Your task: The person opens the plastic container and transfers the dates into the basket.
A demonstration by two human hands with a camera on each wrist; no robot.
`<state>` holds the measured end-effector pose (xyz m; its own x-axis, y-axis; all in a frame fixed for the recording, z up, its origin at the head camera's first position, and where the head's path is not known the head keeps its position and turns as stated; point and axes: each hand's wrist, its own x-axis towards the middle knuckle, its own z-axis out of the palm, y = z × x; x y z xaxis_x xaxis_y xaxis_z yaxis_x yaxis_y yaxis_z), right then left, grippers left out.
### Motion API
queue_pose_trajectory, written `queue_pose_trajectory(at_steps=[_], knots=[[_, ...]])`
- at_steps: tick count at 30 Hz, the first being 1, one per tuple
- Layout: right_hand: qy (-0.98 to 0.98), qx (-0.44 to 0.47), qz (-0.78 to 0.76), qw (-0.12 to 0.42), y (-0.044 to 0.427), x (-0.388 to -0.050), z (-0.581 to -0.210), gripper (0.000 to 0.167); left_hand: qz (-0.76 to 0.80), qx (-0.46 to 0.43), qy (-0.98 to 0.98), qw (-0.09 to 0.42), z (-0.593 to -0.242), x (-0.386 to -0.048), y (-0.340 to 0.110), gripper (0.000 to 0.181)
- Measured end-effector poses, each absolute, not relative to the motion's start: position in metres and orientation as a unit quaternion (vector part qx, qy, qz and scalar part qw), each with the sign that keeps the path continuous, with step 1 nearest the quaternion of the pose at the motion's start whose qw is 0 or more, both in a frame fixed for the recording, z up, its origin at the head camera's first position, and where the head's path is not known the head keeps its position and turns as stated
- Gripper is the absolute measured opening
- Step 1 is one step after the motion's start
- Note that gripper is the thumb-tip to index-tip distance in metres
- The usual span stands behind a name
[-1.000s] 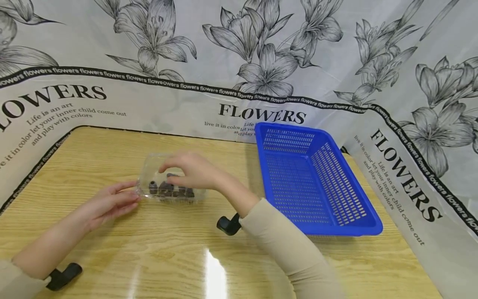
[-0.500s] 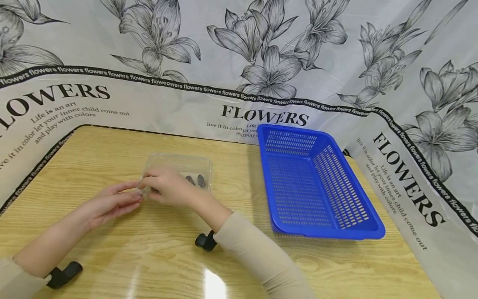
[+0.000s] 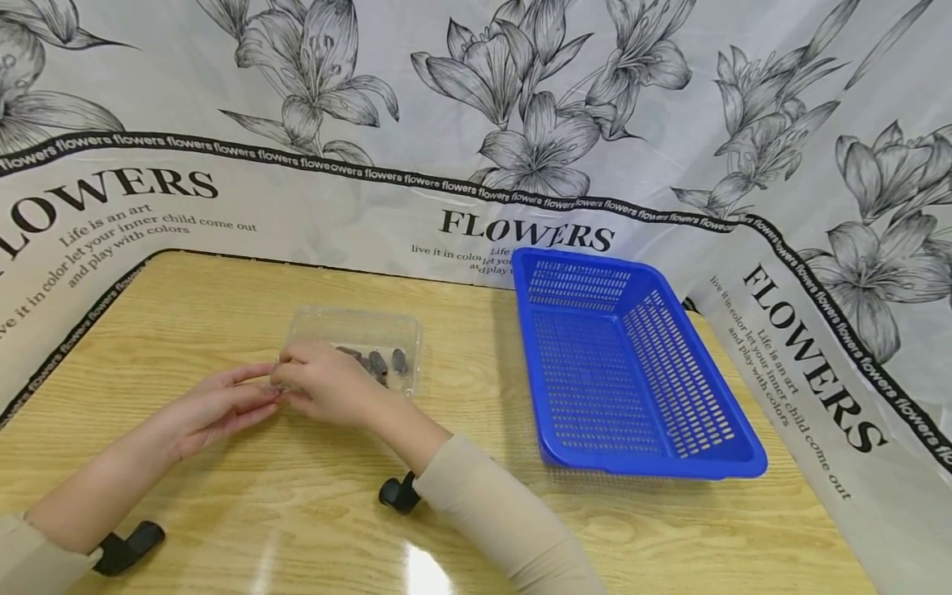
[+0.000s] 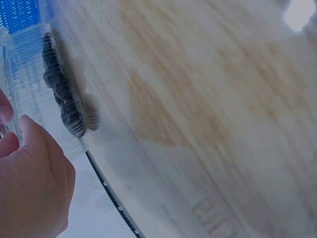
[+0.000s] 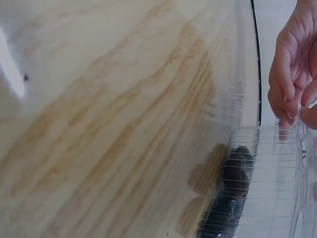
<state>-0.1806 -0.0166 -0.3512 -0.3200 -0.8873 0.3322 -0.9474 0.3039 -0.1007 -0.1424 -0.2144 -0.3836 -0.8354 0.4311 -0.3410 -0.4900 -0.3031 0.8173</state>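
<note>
A clear plastic box (image 3: 357, 317) stands on the table with several dark oblong pieces (image 3: 378, 362) inside; their kind is unclear. My left hand (image 3: 216, 411) grips the box's left end between thumb and fingers. At the same end my right hand (image 3: 330, 386) pinches the edge with bent fingers, hiding the box's near left part. In the left wrist view, dark pieces (image 4: 62, 89) show through the ribbed side wall, close by my left hand (image 4: 34, 183). The right wrist view has my left hand (image 5: 294, 64) at the box's end (image 5: 272, 148).
A blue plastic basket (image 3: 647, 461) with perforated walls stands on the right of the wooden table (image 3: 312, 512). Behind it a white floral sheet (image 3: 402, 198) lines the back and sides. Black wrist mounts (image 3: 130, 548) hang under both forearms.
My right hand has moved left from above the dark pieces to the box's left end, where its fingers now meet my left hand. My left hand keeps its hold.
</note>
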Motion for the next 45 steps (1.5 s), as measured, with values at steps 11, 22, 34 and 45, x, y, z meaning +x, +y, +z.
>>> queue_pose_trajectory(at_steps=[11,22,34,45], knots=[[-0.813,0.553,0.11,0.142,-0.019,-0.174,-0.354,0.013,0.805,-0.027,0.519,0.286,-0.384,-0.144,-0.215,0.074],[-0.816,0.549,0.08,0.16,-0.022,-0.173,-0.354,0.013,0.787,0.004,0.55,0.281,-0.387,-0.144,-0.216,0.075],[-0.816,0.523,-0.024,0.244,-0.032,-0.168,-0.358,0.012,0.765,-0.022,0.59,0.257,-0.383,-0.143,-0.211,0.073],[-0.824,0.494,-0.088,0.264,-0.037,-0.161,-0.363,0.017,0.763,-0.031,0.601,0.237,-0.384,-0.14,-0.208,0.071]])
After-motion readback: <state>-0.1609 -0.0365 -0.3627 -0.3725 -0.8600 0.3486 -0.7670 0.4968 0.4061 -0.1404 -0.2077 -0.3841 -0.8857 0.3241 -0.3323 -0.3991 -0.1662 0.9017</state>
